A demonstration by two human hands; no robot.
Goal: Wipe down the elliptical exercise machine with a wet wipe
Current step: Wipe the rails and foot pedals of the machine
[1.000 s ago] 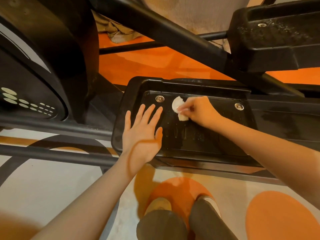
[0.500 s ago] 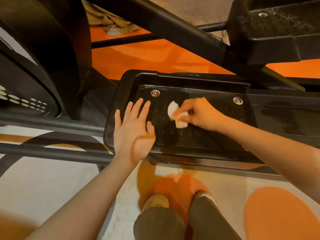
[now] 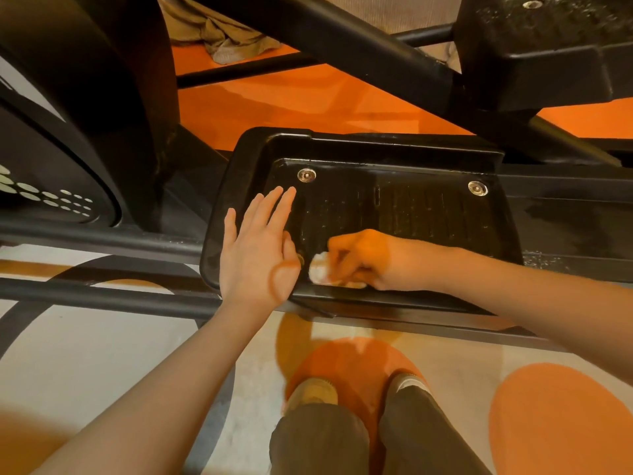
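Both hands work the near pedal (image 3: 445, 214): my left hand (image 3: 257, 255) lies flat, fingers straight, steadying its edge, while my right hand (image 3: 363, 258) pinches the wet wipe (image 3: 320, 269) against the front lip.

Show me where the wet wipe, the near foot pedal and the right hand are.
wet wipe (image 3: 318, 269), head view, its white bunched part.
near foot pedal (image 3: 428, 210), head view, its ribbed floor.
right hand (image 3: 366, 257), head view, its back.

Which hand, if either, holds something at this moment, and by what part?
The right hand pinches the crumpled wet wipe by its upper bunch. The left hand lies flat on the pedal, holding nothing.
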